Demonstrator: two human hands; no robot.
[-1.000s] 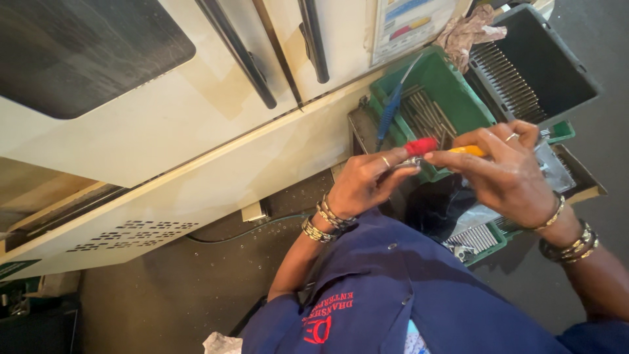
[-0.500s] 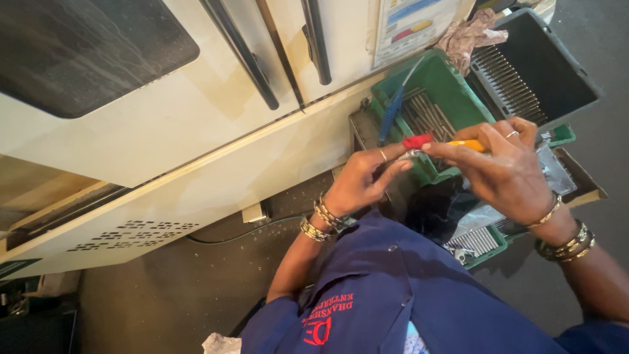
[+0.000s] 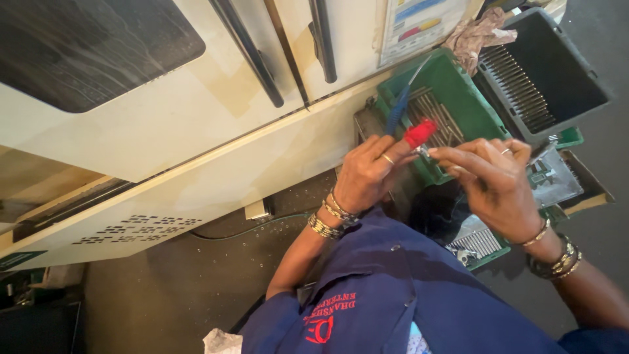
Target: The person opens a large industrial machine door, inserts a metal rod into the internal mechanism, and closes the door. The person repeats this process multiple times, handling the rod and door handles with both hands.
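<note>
Cream machine cabinet (image 3: 196,151) behind; green crate (image 3: 485,115) at 1 o'clock. Left hand (image 3: 370,174) pinches red-capped tool (image 3: 419,134); right hand (image 3: 495,183) fingers closed at its tip.

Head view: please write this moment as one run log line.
left hand: grips red-handled tool | right hand: fingers at tool tip | behind: green crate of metal rods
</note>
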